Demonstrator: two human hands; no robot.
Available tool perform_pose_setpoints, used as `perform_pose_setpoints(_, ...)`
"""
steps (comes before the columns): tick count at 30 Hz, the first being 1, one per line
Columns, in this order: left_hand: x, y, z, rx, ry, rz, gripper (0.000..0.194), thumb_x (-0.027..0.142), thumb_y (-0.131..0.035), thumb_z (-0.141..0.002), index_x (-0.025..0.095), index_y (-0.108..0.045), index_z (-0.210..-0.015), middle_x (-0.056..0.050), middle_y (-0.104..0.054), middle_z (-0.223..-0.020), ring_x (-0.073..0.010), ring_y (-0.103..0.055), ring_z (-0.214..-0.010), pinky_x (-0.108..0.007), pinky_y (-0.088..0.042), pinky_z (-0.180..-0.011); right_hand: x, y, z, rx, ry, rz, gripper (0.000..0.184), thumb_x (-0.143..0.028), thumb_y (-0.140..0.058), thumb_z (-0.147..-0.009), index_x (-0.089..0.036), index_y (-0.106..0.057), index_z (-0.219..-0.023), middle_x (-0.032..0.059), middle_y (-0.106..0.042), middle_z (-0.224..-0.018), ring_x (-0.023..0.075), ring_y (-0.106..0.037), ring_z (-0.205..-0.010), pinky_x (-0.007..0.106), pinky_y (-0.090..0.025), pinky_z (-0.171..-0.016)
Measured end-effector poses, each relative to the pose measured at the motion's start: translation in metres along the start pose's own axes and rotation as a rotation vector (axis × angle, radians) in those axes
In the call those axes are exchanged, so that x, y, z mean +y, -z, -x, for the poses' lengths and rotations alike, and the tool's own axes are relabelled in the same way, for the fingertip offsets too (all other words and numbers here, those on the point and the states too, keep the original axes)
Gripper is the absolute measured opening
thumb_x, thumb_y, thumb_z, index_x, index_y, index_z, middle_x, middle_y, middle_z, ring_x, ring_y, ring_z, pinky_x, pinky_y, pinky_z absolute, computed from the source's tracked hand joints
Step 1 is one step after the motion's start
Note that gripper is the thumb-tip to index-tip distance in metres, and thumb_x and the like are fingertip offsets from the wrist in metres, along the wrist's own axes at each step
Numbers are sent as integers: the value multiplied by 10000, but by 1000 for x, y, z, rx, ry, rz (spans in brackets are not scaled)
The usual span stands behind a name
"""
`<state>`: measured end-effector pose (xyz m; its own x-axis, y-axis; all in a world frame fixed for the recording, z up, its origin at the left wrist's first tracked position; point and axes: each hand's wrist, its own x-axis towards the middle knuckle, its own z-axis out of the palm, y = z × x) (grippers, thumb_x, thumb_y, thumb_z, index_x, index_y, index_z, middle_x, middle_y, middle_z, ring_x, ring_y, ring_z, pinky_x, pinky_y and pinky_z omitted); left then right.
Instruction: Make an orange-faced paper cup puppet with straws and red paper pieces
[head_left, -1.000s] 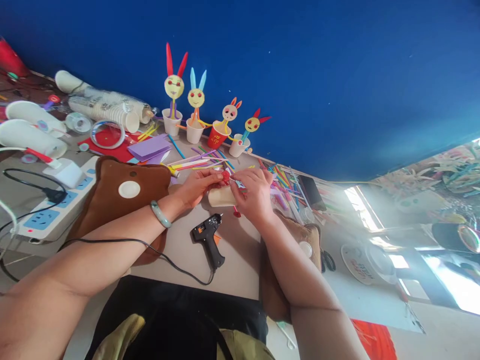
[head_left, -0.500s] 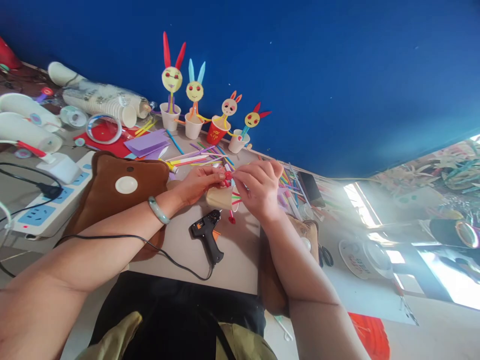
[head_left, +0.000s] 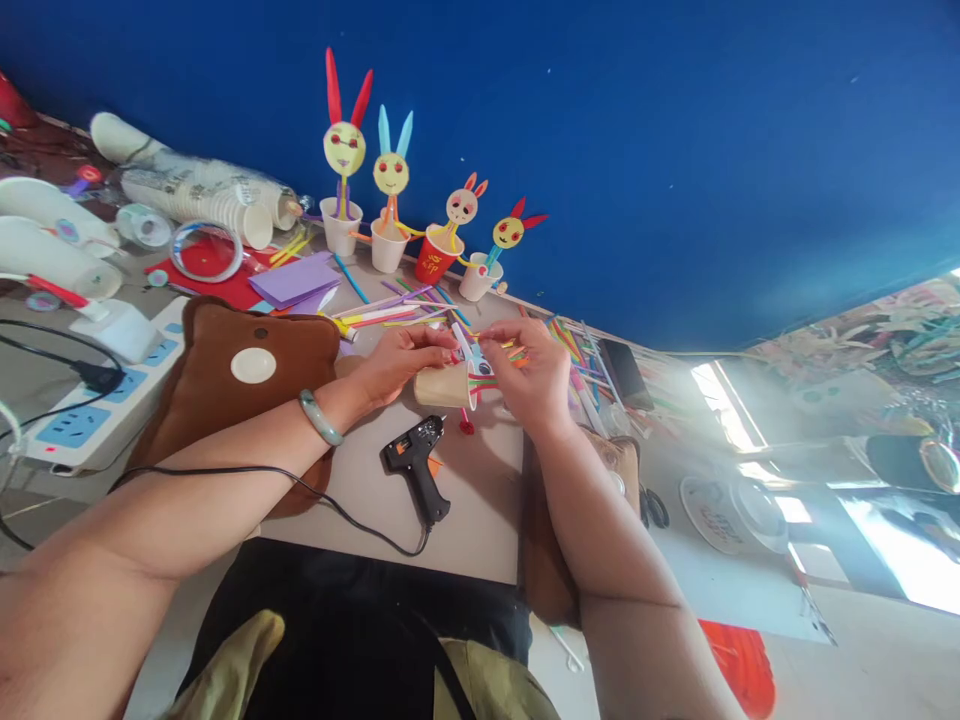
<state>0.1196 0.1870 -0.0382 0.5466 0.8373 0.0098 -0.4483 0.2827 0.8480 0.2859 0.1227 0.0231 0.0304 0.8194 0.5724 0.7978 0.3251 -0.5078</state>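
Observation:
My left hand [head_left: 397,368], with a green bangle at its wrist, pinches a small red piece at the mouth side of a paper cup [head_left: 442,385]. The cup lies on its side, its opening turned right, with red and green strips coming out of it. Close by on the right, my right hand [head_left: 531,375] has thumb and fingertips pressed together; whatever they hold is hidden. A red tip [head_left: 466,428] on a strip hangs below the cup's rim. Nearer me, a black glue gun [head_left: 417,465] lies on the table, its cord running left over my forearm.
Several rabbit-faced figures in cups, such as one in a red cup [head_left: 439,255], stand along the blue wall. Coloured pipe cleaners [head_left: 405,312] lie before them. A brown cushion [head_left: 225,390] and power strip [head_left: 97,400] sit left; a phone [head_left: 626,372] and scissors [head_left: 656,508] lie right.
My right hand first lifted a little from the cup's mouth, then dropped slightly and stands farther right. My left hand has kept its pinch by the cup. The glue gun lies where it was.

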Motion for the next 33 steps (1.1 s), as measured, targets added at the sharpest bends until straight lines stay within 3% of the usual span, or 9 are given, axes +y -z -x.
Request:
perform_pose_setpoints(3, -5, 0, -2, 52, -77, -44, 158, 185, -820, -622, 159, -727, -747, -14, -715, -770, -130, -624, -711, -302, -467, -727, -1, 1, -3, -73, -191, -154, 134, -301, -647, -845, -186, -715, -844, 18, -709, -769, 157, -584, -682, 317, -464, -659)
perform_pose_setpoints(7, -6, -3, -3, 106, -138, -107, 137, 196, -795, -637, 155, -691, -716, -21, -720, -776, -133, -621, -710, -304, -469, -718, 0, 2, -5, -151, -288, -240, 176, -332, -672, -837, -166, -729, -856, 6, -692, -712, 118, -528, -605, 276, -408, -586)
perform_pose_setpoints(13, -6, -5, -3, 156, -164, -77, 356, 170, -850, -596, 186, -567, -811, 22, -690, -740, -123, -636, -697, -281, -477, -701, -1, 1, -6, -172, -288, -243, 161, -316, -665, -833, -162, -711, -834, -2, -658, -693, 117, -532, -621, 265, -398, -576)
perform_pose_setpoints(16, -7, -4, -3, 126, -116, -42, 418, 187, -868, -598, 189, -556, -875, 23, -698, -728, -128, -652, -684, -276, -478, -687, -4, 2, -9, -205, -264, -229, 132, -286, -661, -823, -161, -689, -791, -8, -628, -680, 117, -529, -644, 262, -388, -573)
perform_pose_setpoints(23, -6, -2, -2, 47, -50, -104, 307, 252, -861, -628, 149, -663, -839, -29, -735, -795, -142, -668, -728, -303, -508, -723, -10, 5, -17, -276, -252, -179, 136, -286, -648, -799, -161, -668, -750, -5, -617, -658, 114, -505, -627, 259, -376, -570)
perform_pose_setpoints(33, -8, 2, -7, 122, -24, -88, 186, 199, -788, -695, 164, -627, -780, 5, -673, -750, -127, -651, -699, -281, -500, -681, -18, 3, -40, -316, -204, -134, 107, -243, -633, -787, -152, -661, -737, 2, -614, -659, 114, -481, -617, 278, -372, -604)
